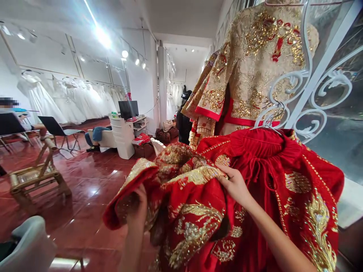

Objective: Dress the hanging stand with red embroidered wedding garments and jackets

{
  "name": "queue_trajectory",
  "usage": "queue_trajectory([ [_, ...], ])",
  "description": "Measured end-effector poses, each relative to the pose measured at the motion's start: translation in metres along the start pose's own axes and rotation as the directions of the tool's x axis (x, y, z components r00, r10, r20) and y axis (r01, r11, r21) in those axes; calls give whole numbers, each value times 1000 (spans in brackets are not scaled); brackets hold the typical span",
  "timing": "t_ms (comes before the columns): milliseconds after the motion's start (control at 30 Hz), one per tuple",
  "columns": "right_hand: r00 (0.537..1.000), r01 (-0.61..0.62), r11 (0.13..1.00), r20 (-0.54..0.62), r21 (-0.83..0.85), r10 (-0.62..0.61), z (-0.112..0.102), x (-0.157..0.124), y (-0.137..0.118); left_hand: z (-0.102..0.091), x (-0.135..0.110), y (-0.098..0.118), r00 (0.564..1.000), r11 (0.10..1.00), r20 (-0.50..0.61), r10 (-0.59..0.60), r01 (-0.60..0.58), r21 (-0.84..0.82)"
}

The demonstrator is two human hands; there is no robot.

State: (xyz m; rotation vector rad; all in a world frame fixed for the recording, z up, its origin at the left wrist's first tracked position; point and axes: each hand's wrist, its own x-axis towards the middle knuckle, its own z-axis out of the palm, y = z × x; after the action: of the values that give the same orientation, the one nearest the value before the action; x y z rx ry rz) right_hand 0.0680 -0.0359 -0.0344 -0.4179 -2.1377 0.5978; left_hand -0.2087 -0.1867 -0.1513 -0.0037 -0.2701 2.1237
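I am holding the red embroidered robe in front of me. My right hand is pinching its gold-trimmed edge, and my left hand is curling around a bunched sleeve. The robe is already hanging on its hanger beside the white scrollwork grille, with its folds not yet smoothed.

We cannot see the fingertips of our left hand, sunk in the red robe; the gold jacket is cut off at the top.
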Motion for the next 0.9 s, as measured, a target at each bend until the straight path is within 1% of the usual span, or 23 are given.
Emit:
queue_trajectory([
  [33,996,92,995,25,-39,-91,-8,-3,4,-3,0,6,975,862,92,-204,223,-456],
  [67,980,190,979,64,-69,-186,-15,-6,6,-6,1,9,870,346,294,-395,438,-830],
  [100,959,275,957,100,-87,-267,-21,-9,7,-7,1,9,690,-385,557,-462,409,-827],
  [133,941,330,939,115,-97,-319,-26,-11,8,-7,1,5,516,-883,775,-365,71,-464],
  [167,936,347,932,108,-103,-336,-29,-13,7,-6,0,-5,432,-923,880,-198,-384,-19],
  [200,944,327,939,74,-106,-321,-30,-14,5,-3,-2,-19,452,-646,889,-72,-700,304],
  [233,957,289,952,32,-101,-288,-30,-15,3,-1,-5,-36,521,-304,853,-31,-818,489],
  [267,971,239,967,-5,-90,-240,-28,-14,1,2,-10,-55,620,-105,780,-87,-784,612],
  [300,981,186,980,-31,-76,-189,-26,-12,-1,5,-16,-75,683,-73,713,-158,-728,682],
  [333,989,141,988,-43,-61,-144,-24,-10,-3,7,-22,-93,745,-113,631,-219,-661,742],
  [367,993,105,993,-45,-49,-107,-22,-7,-5,11,-26,-108,805,-212,540,-246,-588,780],
  [400,996,73,996,-43,-41,-75,-21,-4,-7,14,-28,-120,849,-303,464,-253,-525,795],
  [433,998,40,999,-38,-34,-41,-22,-1,-8,19,-28,-127,882,-365,374,-285,-461,809],
  [467,1000,3,1000,-27,-25,-4,-23,3,-9,25,-25,-131,892,-395,273,-359,-410,822],
  [500,999,-34,999,-5,-14,34,-25,6,-10,31,-20,-132,865,-390,168,-472,-376,841],
  [533,997,-66,998,28,-3,66,-27,10,-12,39,-14,-131,801,-369,65,-595,-344,863],
  [567,994,-87,996,73,7,86,-28,14,-14,47,-7,-131,722,-344,-11,-692,-317,884],
  [600,988,-96,995,122,15,93,-29,17,-16,55,0,-131,657,-321,-52,-752,-296,899],
  [633,982,-99,995,166,22,94,-29,21,-19,63,6,-132,635,-306,-60,-770,-285,908],
  [733,966,-126,991,231,50,111,-25,30,-25,77,15,-140,698,-289,-26,-716,-262,921],
  [767,962,-145,987,242,69,125,-23,31,-26,79,17,-142,697,-281,-41,-716,-234,931],
  [867,955,-203,969,245,140,165,-14,27,-20,76,17,-138,627,-239,-144,-766,-70,968],
  [900,945,-238,956,267,173,188,-12,23,-17,74,16,-134,615,-220,-170,-770,-5,975],
])
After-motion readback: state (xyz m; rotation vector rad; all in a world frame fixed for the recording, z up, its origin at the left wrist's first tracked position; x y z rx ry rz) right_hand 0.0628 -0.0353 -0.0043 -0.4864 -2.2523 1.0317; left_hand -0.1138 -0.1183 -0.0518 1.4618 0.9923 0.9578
